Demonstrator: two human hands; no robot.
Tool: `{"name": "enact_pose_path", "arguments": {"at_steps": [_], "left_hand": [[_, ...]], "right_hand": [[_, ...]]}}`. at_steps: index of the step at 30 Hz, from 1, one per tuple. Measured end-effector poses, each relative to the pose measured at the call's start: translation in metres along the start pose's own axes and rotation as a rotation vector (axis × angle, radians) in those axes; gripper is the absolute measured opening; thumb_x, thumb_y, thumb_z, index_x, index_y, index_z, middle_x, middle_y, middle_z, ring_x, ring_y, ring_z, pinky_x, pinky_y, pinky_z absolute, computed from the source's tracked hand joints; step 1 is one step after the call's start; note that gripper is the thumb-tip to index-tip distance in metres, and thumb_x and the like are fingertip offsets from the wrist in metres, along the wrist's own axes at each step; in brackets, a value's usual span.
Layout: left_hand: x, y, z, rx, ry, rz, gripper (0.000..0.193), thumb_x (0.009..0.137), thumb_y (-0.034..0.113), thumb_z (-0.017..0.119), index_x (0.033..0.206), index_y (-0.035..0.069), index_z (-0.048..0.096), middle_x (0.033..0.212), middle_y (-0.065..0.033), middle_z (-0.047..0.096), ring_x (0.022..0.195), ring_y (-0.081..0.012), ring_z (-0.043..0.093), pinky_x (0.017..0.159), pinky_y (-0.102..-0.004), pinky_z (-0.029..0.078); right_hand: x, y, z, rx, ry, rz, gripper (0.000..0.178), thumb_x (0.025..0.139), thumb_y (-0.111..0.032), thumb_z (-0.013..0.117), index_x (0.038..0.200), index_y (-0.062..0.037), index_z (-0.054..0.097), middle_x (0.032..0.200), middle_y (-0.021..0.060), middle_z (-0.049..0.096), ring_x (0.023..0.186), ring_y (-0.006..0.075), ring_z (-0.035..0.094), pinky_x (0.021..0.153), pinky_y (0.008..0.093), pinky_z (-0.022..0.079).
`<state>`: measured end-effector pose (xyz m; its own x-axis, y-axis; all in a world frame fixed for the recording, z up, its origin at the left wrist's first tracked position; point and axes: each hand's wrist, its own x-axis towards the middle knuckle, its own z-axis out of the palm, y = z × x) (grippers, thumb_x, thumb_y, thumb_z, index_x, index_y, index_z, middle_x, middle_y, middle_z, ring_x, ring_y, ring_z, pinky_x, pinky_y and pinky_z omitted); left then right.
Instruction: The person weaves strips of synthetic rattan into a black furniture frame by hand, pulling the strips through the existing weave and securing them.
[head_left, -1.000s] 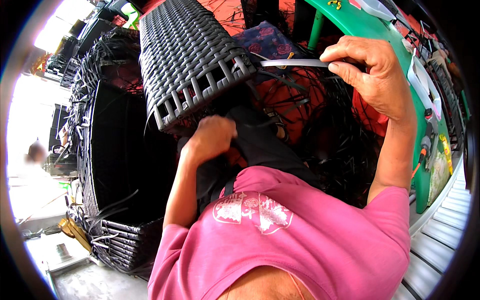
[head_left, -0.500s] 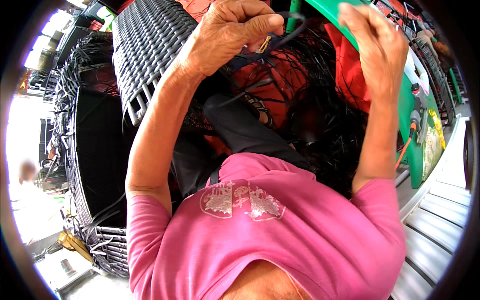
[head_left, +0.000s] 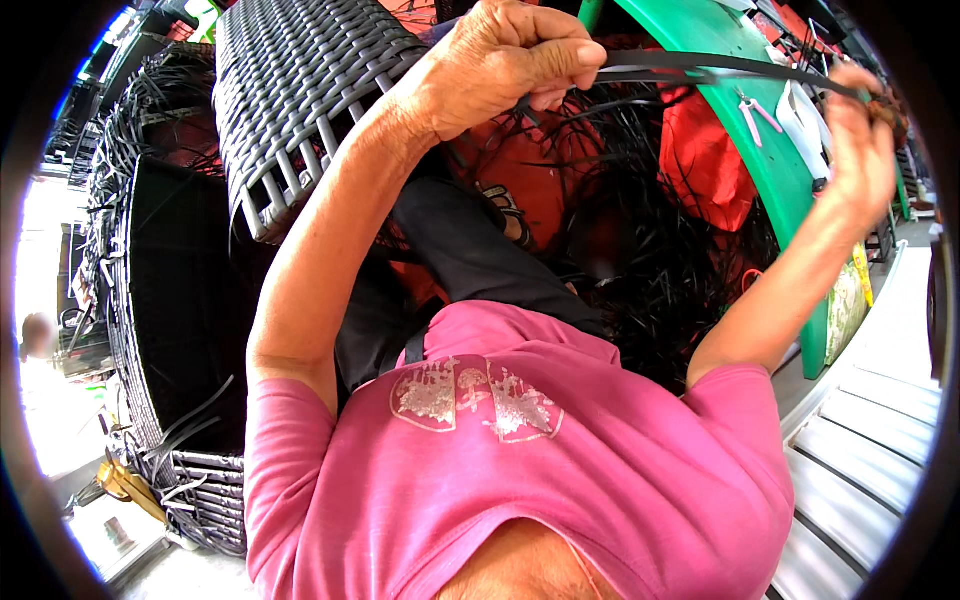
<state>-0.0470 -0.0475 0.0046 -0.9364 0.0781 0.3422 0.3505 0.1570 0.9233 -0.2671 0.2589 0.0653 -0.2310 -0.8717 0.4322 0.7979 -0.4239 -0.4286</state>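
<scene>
A dark, flat wicker strip (head_left: 700, 64) stretches between my two hands, bowed a little and blurred near its right part. My left hand (head_left: 515, 60) pinches one part of it between thumb and fingers, beside the grey woven wicker panel (head_left: 310, 85). Out to the far right, my right hand (head_left: 855, 150) has its fingers closed round the other part, over the edge of the green table (head_left: 745, 160). The panel's near end shows uncovered bars with gaps between them. Whether the strip is joined to the panel is hidden behind my left hand.
Loose black strips (head_left: 650, 250) lie heaped on the red floor covering before my legs. A red bag (head_left: 705, 165) hangs by the table, where pink-handled snips (head_left: 752, 118) lie. A black woven frame (head_left: 190, 310) stands left; a white slatted bench (head_left: 860, 440) is at right.
My right hand has swung outward to the right, drawing the strip from a small loop into a long span. My left hand has shifted slightly right, still pinching.
</scene>
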Motion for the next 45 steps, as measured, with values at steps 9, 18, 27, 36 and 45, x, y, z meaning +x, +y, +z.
{"name": "enact_pose_path", "arguments": {"at_steps": [9,18,27,36,45], "left_hand": [[0.001,0.005,0.046,0.504,0.29,0.06,0.037,0.092,0.026,0.057,0.109,-0.006,0.058,0.094,-0.0093,0.064,0.088,-0.0157,0.059,0.077,-0.0301,0.047],[0.024,-0.036,0.09,-0.154,0.639,-0.224,0.024,0.09,0.022,0.054,0.09,-0.002,0.051,0.079,-0.0104,0.06,0.062,-0.0125,0.053,0.053,-0.0266,0.043],[0.046,-0.015,0.052,-0.514,0.883,-0.135,0.011,0.089,0.012,0.049,0.083,0.002,0.048,0.068,-0.008,0.056,0.055,-0.0169,0.056,0.05,-0.03,0.045],[0.036,-0.008,0.063,-0.676,0.76,-0.162,0.044,0.087,0.037,0.061,0.062,0.015,0.033,0.05,0.0043,0.028,0.042,-0.0085,0.028,0.041,-0.0267,0.024],[-0.006,-0.06,0.127,-0.871,0.477,-0.256,0.038,0.095,0.036,0.037,0.067,0.01,0.037,0.056,-0.0023,0.039,0.049,-0.0133,0.036,0.047,-0.0267,0.03]], "right_hand": [[0.023,0.109,-0.001,-1.598,0.739,-0.451,0.019,0.09,-0.017,0.052,0.092,0.0005,0.058,0.062,-0.0013,0.045,0.049,0.005,0.036,0.042,0.021,0.028],[0.008,0.219,-0.038,-2.598,0.367,-0.374,0.028,0.079,-0.002,0.059,0.106,-0.0054,0.058,0.069,0.0114,0.056,0.057,0.0301,0.059,0.048,0.0397,0.046],[-0.065,0.215,-0.07,-2.676,0.562,-0.333,0.025,0.083,-0.01,0.063,0.108,-0.0117,0.067,0.064,0.0066,0.046,0.052,0.0235,0.052,0.046,0.0356,0.041],[-0.069,0.153,-0.102,-1.599,0.56,0.137,0.05,0.095,-0.041,0.041,0.117,0.0011,0.059,0.113,0.0097,0.062,0.105,0.0182,0.057,0.096,0.0323,0.04],[0.072,0.179,-0.029,-0.876,0.274,0.238,0.041,0.095,-0.034,0.049,0.109,0.002,0.06,0.09,0.0095,0.063,0.079,0.015,0.06,0.075,0.0265,0.049]]}}
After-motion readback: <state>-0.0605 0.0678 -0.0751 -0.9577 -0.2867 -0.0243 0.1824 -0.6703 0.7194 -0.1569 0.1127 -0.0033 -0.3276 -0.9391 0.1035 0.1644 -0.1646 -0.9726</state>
